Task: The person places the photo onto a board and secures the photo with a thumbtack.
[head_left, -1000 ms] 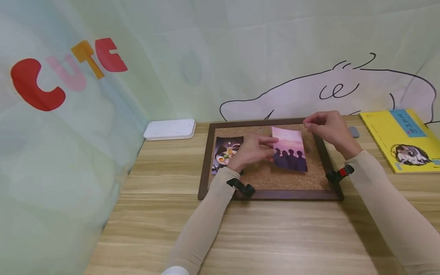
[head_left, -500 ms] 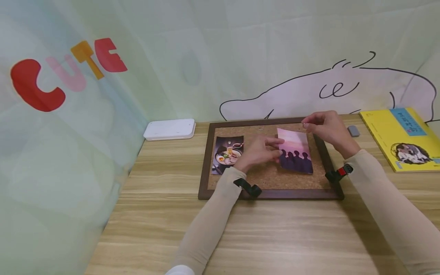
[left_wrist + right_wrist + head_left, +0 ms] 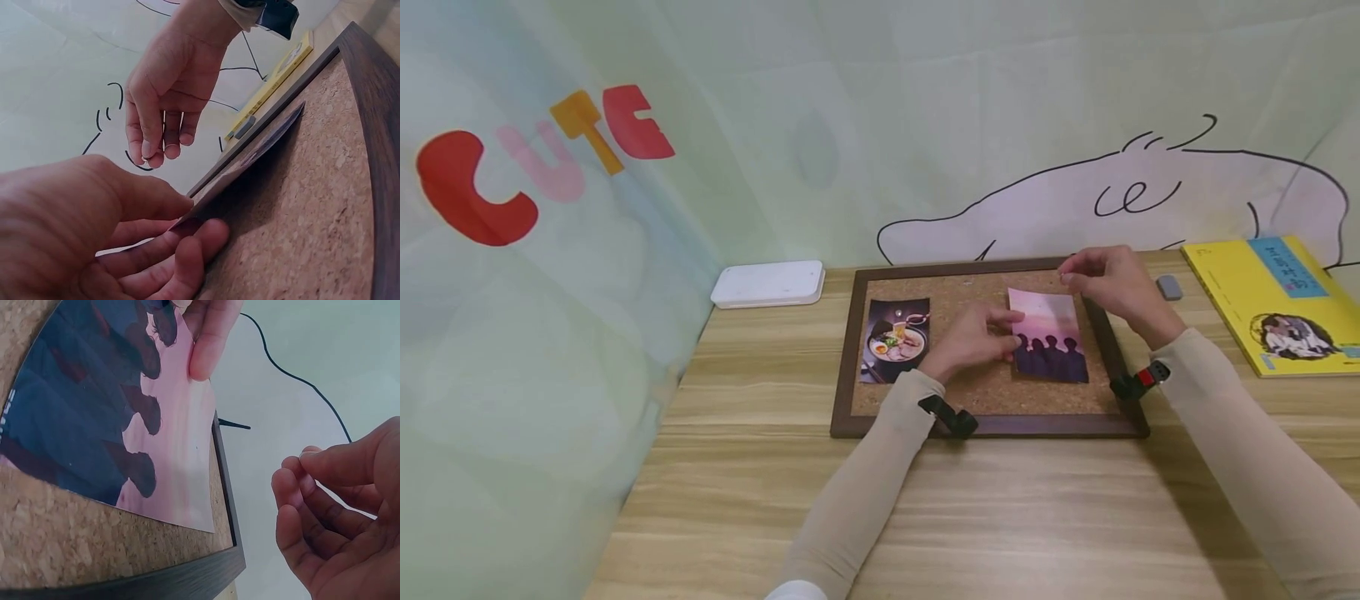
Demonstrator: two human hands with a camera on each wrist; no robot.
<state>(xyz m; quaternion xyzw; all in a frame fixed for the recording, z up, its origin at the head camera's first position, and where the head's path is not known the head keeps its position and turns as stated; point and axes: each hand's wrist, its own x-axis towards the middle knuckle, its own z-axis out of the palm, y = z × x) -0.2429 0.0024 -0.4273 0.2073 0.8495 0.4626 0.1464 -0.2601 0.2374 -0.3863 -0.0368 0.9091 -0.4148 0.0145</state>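
Observation:
My left hand (image 3: 973,337) pinches the left edge of a photo print (image 3: 1048,350) with a pink sky and dark silhouettes. In the left wrist view the print (image 3: 250,159) is tilted, its far edge raised off the corkboard (image 3: 319,181). My right hand (image 3: 1108,283) hovers by the board's top right, thumb and index finger together around a tiny clear object (image 3: 310,450), mostly hidden by the fingertips; I cannot tell its kind. A second photo, of a noodle bowl (image 3: 895,342), lies on the board's left side with a small shiny dot near its top.
The corkboard's dark wooden frame (image 3: 992,426) lies on a wood-grain table (image 3: 1000,508). A white case (image 3: 767,284) is at the back left. A small grey block (image 3: 1169,287) and a yellow book (image 3: 1273,308) lie to the right. A printed curtain (image 3: 820,150) hangs behind.
My left hand has moved right and slightly toward me with the silhouette photo, uncovering the whole noodle photo. My right hand has barely moved.

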